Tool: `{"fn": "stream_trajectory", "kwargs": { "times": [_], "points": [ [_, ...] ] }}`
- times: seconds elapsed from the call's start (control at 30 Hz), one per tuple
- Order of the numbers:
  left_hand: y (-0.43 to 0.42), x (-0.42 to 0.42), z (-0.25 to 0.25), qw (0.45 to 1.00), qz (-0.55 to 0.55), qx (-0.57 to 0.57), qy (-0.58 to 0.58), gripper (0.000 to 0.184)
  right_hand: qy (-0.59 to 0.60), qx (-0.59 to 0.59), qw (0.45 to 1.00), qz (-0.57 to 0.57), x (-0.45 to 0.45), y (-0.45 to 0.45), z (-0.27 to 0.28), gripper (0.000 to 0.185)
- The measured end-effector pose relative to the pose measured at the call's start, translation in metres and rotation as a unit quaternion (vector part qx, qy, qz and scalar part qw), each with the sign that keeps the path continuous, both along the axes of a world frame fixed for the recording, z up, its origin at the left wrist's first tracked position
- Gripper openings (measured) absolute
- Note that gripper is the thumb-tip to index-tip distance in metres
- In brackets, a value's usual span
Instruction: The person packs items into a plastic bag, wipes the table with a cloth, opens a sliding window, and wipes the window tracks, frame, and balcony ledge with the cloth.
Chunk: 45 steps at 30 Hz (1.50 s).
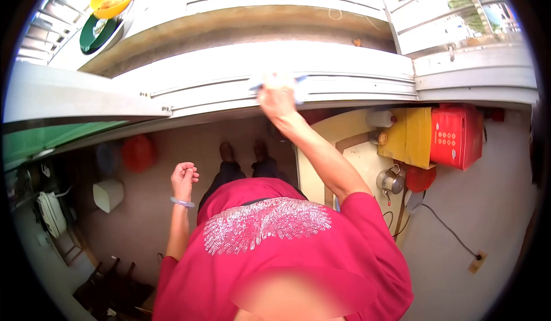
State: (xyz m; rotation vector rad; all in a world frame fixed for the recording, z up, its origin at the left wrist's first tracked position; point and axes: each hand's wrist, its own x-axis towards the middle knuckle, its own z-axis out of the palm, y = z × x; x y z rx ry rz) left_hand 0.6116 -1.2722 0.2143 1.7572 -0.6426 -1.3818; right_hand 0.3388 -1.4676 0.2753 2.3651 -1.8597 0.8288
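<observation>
My right hand [277, 100] is stretched forward over the white window sill track [356, 85]. It presses a bluish-white cloth [300, 86] against the grooves. Fingers and cloth are blurred and washed out by glare, but cloth edges show on both sides of the hand. My left hand [183, 176] hangs low on the left, away from the sill, its fingers curled in with no object visible. A pale bracelet [182, 202] circles that wrist.
An opened window frame [74, 94] juts in at left. Outside, a ledge holds a yellow bowl [107, 8] and green basin [92, 39]. On the right are a cream table [313, 166], metal kettle [391, 180] and red box [456, 137]. A red bucket [139, 153] sits below left.
</observation>
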Motion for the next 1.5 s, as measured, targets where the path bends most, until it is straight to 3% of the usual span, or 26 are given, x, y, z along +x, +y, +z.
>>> {"fn": "stream_trajectory", "kwargs": {
  "times": [0.07, 0.13, 0.2, 0.27, 0.33, 0.37, 0.43, 0.47, 0.5, 0.57, 0.63, 0.73, 0.77, 0.83, 0.97, 1.03, 1.13, 1.2, 1.23, 1.27, 1.33, 1.4, 1.43, 1.47, 1.5],
  "points": [
    [-0.003, -0.004, 0.005, 1.000, -0.018, -0.004, -0.006, 0.010, -0.206, 0.176, 0.959, 0.081, 0.025, -0.027, 0.009, 0.016],
    [-0.007, -0.007, 0.011, 1.000, -0.024, -0.011, 0.000, 0.010, -0.516, 0.225, 0.823, 0.079, 0.040, -0.050, 0.048, 0.018],
    [-0.009, -0.004, 0.012, 1.000, -0.011, -0.024, 0.000, 0.010, -0.558, 0.096, 0.810, 0.157, 0.025, -0.068, 0.062, 0.019],
    [0.004, 0.005, 0.011, 1.000, 0.017, -0.025, 0.003, 0.011, -0.434, 0.008, 0.892, 0.122, -0.037, -0.065, 0.079, 0.025],
    [0.014, 0.009, 0.004, 0.999, 0.036, -0.004, -0.019, 0.011, -0.214, -0.082, 0.971, 0.071, -0.126, -0.056, 0.092, 0.037],
    [0.017, 0.008, 0.006, 0.998, 0.049, 0.008, -0.036, 0.011, -0.133, -0.090, 0.987, 0.017, -0.173, -0.055, 0.090, 0.035],
    [0.026, 0.011, 0.007, 0.996, 0.079, 0.022, -0.045, 0.010, 0.108, -0.011, 0.973, -0.206, -0.279, -0.056, 0.074, 0.020],
    [0.030, 0.013, 0.003, 0.996, 0.084, 0.017, -0.029, 0.010, 0.036, -0.044, 0.982, -0.178, -0.325, -0.054, 0.062, 0.020],
    [0.033, 0.013, 0.001, 0.996, 0.084, 0.017, -0.023, 0.011, 0.101, -0.018, 0.963, -0.251, -0.373, -0.049, 0.042, 0.026],
    [0.033, 0.016, -0.004, 0.996, 0.078, 0.040, -0.026, 0.011, 0.135, 0.137, 0.913, -0.360, -0.450, -0.037, -0.016, 0.039],
    [0.032, 0.019, 0.001, 0.996, 0.073, 0.031, -0.044, 0.012, 0.258, 0.156, 0.879, -0.370, -0.389, -0.022, -0.015, 0.032],
    [0.039, 0.039, 0.005, 0.994, 0.094, 0.024, -0.055, 0.012, 0.224, 0.155, 0.937, -0.220, -0.261, -0.007, 0.013, 0.016],
    [0.037, 0.044, 0.004, 0.993, 0.101, 0.019, -0.052, 0.012, 0.204, 0.099, 0.965, -0.135, -0.218, 0.003, 0.020, 0.010],
    [0.036, 0.056, 0.007, 0.992, 0.122, 0.017, -0.040, 0.012, 0.090, 0.127, 0.987, -0.034, -0.142, 0.007, 0.023, 0.010],
    [0.030, 0.071, 0.019, 0.989, 0.141, 0.005, -0.034, 0.011, -0.012, 0.134, 0.976, 0.172, 0.003, -0.006, 0.021, 0.009],
    [0.032, 0.073, 0.021, 0.989, 0.148, -0.007, -0.024, 0.011, -0.061, 0.106, 0.966, 0.230, 0.069, -0.013, 0.012, 0.008],
    [0.047, 0.070, 0.026, 0.988, 0.148, -0.022, -0.021, 0.010, -0.081, 0.168, 0.943, 0.275, 0.150, -0.025, 0.009, 0.015],
    [0.057, 0.067, 0.025, 0.989, 0.143, -0.030, -0.035, 0.010, -0.171, 0.202, 0.926, 0.268, 0.179, -0.051, -0.002, 0.017],
    [0.066, 0.066, 0.023, 0.988, 0.139, -0.034, -0.056, 0.010, -0.417, 0.312, 0.825, 0.221, 0.179, -0.065, 0.000, 0.015],
    [0.074, 0.066, 0.022, 0.985, 0.158, -0.033, -0.054, 0.010, -0.624, 0.396, 0.654, 0.160, 0.171, -0.075, 0.002, 0.014],
    [0.093, 0.064, 0.017, 0.977, 0.205, -0.030, -0.044, 0.010, -0.726, 0.283, 0.600, 0.181, 0.141, -0.084, 0.035, 0.013],
    [0.111, 0.062, 0.013, 0.965, 0.261, -0.012, -0.022, 0.012, -0.611, 0.244, 0.722, 0.214, 0.105, -0.082, 0.070, 0.015],
    [0.118, 0.059, 0.017, 0.958, 0.286, -0.005, -0.020, 0.013, -0.518, 0.278, 0.774, 0.237, 0.087, -0.081, 0.077, 0.018],
    [0.122, 0.056, 0.021, 0.955, 0.296, 0.006, -0.015, 0.014, -0.419, 0.214, 0.844, 0.257, 0.075, -0.077, 0.066, 0.016],
    [0.121, 0.051, 0.025, 0.953, 0.303, 0.010, -0.025, 0.015, -0.328, 0.072, 0.899, 0.281, 0.065, -0.076, 0.042, 0.013]
  ]
}}
